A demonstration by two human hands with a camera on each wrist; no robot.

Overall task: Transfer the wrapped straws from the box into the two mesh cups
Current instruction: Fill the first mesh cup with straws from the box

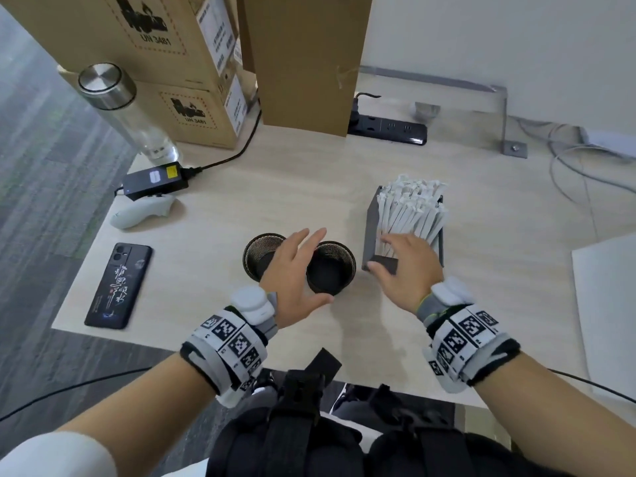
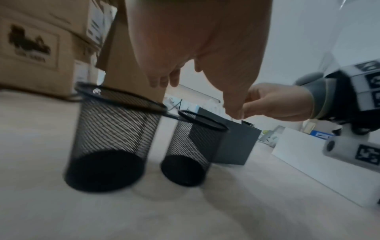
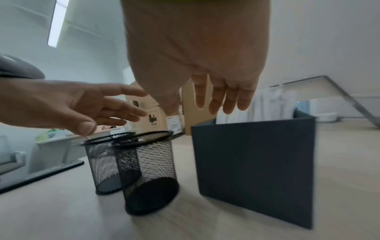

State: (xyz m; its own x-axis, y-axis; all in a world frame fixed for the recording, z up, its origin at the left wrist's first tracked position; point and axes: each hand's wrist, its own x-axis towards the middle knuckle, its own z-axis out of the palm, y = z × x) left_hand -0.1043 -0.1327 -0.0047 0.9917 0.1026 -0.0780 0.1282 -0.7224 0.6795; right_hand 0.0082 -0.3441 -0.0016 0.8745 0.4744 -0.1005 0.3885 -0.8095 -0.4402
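Two black mesh cups, the left cup (image 1: 256,251) and the right cup (image 1: 335,270), stand side by side at mid-table, and both look empty. Just right of them a dark grey box (image 1: 370,232) holds several white wrapped straws (image 1: 411,208) standing on end. My left hand (image 1: 296,266) hovers open over the gap between the cups, its thumb near the right cup's near rim. My right hand (image 1: 404,266) is spread open over the box's near end, fingertips close to the straws, holding nothing. The right wrist view shows its fingers (image 3: 218,97) above the box (image 3: 255,162) and the straws (image 3: 271,104).
A phone (image 1: 118,285), a white controller (image 1: 144,211), a power adapter (image 1: 156,180) and a bottle (image 1: 127,111) lie to the left. Cardboard boxes (image 1: 165,63) and a power strip (image 1: 387,127) stand behind. A white slab (image 1: 605,304) sits at the right edge.
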